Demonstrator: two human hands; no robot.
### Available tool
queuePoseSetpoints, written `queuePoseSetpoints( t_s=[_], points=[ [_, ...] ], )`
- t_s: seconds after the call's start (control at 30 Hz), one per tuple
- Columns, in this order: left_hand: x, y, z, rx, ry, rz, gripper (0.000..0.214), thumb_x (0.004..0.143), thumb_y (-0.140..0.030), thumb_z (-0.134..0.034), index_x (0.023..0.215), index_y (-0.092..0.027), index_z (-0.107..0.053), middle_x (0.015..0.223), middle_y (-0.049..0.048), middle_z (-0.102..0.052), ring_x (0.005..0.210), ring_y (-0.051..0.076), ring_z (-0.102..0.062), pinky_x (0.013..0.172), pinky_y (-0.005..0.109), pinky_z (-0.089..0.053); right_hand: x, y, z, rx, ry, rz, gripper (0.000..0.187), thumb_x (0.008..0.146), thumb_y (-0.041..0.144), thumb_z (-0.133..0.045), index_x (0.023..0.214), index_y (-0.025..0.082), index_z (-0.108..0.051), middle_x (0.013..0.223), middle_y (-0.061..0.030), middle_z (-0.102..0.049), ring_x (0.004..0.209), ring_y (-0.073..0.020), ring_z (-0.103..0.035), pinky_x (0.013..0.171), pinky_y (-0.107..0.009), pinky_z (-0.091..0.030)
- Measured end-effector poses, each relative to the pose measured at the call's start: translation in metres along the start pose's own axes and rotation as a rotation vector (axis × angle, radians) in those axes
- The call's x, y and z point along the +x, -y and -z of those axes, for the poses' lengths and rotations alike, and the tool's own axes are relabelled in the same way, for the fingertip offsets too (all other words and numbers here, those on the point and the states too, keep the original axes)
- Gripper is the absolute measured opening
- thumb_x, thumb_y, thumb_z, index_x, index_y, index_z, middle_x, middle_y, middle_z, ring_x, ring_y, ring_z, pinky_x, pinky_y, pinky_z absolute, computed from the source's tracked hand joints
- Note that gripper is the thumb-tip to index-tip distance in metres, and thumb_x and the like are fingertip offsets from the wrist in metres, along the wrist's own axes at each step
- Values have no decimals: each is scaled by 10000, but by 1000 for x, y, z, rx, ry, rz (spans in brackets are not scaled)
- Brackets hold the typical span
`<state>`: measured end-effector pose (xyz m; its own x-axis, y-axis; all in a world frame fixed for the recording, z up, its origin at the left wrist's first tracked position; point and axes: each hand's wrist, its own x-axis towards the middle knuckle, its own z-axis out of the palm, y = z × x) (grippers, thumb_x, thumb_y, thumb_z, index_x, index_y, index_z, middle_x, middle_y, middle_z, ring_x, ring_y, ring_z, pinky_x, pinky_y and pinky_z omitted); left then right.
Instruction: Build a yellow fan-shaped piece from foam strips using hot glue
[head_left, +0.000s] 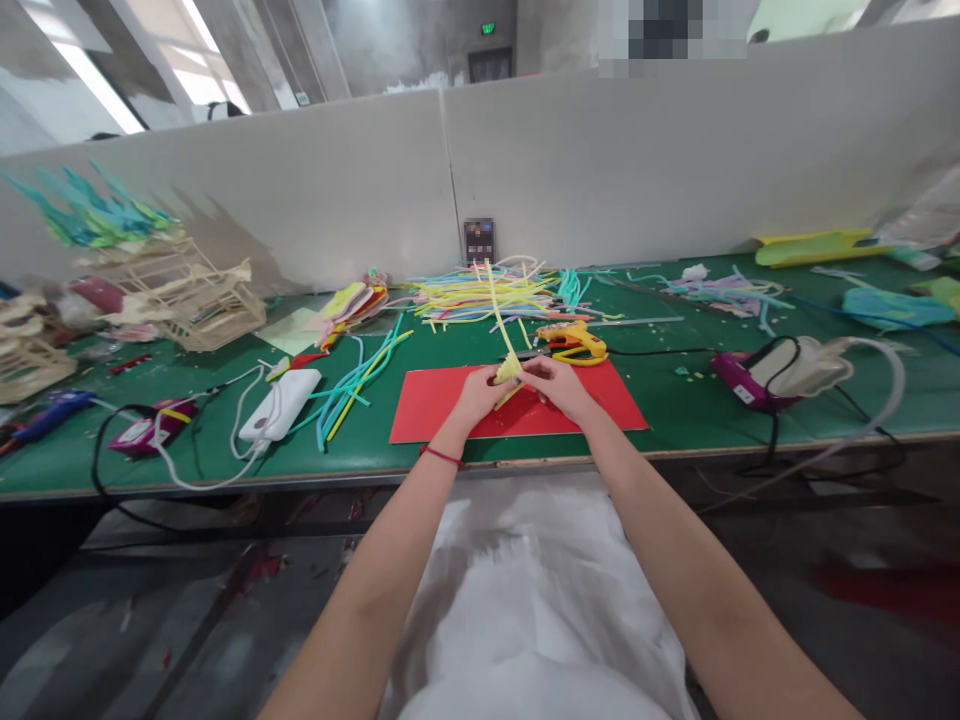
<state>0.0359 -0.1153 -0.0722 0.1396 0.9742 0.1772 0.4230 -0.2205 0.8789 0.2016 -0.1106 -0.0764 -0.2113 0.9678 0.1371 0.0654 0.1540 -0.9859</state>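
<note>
Over a red board (431, 405), both hands meet around a small yellow folded piece (509, 369) with a long thin yellow strip (495, 305) rising from it. My left hand (481, 395), a red cord on its wrist, pinches the piece from the left. From the right, the fingers of my right hand (556, 386) close on its other side and hide part of it. Just beyond the right hand lies a yellow glue gun (570, 336) with a black cord, and yellow scissor-like handles show beside it.
Behind the board lies a pile of coloured strips (480, 297); more strips (360, 380) lie to the left. A white power strip (281, 405) and purple boxes with cables (154, 428) stand left. Another purple box (750, 380) is right. A grey partition (637, 170) borders the back.
</note>
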Motion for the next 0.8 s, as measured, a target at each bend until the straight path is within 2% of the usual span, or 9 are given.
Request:
queuePoseSetpoints(
  t_s=[0.13, 0.3, 0.4, 0.57, 0.8],
  points=[
    [0, -2, -1, -81, -26, -7, 311, 733, -448, -597, 758, -140, -632, 643, -6, -567, 603, 118, -462, 563, 224, -368, 4, -3, 1, 119, -45, -4, 359, 594, 497, -737, 726, 196, -594, 491, 76, -491, 365, -52, -363, 348, -208, -263],
    [2, -2, -3, -221, -136, 61, 328, 808, -444, -512, 736, -144, -624, 687, 24, -618, 658, 137, -531, 606, 230, -416, 7, 0, 3, 274, -181, -26, 441, 504, 509, -781, 739, 198, -574, 609, 50, -541, 473, -78, -484, 349, -190, -303],
    [2, -2, -2, -219, -103, 65, 284, 800, -407, -542, 771, -142, -640, 713, 40, -654, 678, 152, -573, 626, 242, -440, 7, 2, 4, 305, -226, -23, 464, 490, 516, -787, 748, 197, -571, 670, 35, -567, 519, -88, -533, 362, -185, -355],
    [0, -3, -1, -205, -71, 43, 243, 782, -359, -587, 860, -141, -658, 738, 54, -686, 699, 165, -617, 662, 258, -465, 8, 0, 5, 332, -247, -19, 477, 488, 515, -791, 765, 199, -567, 746, 15, -611, 651, -145, -624, 466, -230, -494],
    [1, -2, 0, -181, -122, 3, 234, 834, -331, -508, 769, -151, -642, 704, 40, -674, 684, 156, -616, 710, 268, -470, 10, -4, 6, 360, -233, -15, 436, 524, 487, -785, 777, 203, -572, 782, 10, -623, 721, -160, -651, 581, -279, -557]
  ],
)
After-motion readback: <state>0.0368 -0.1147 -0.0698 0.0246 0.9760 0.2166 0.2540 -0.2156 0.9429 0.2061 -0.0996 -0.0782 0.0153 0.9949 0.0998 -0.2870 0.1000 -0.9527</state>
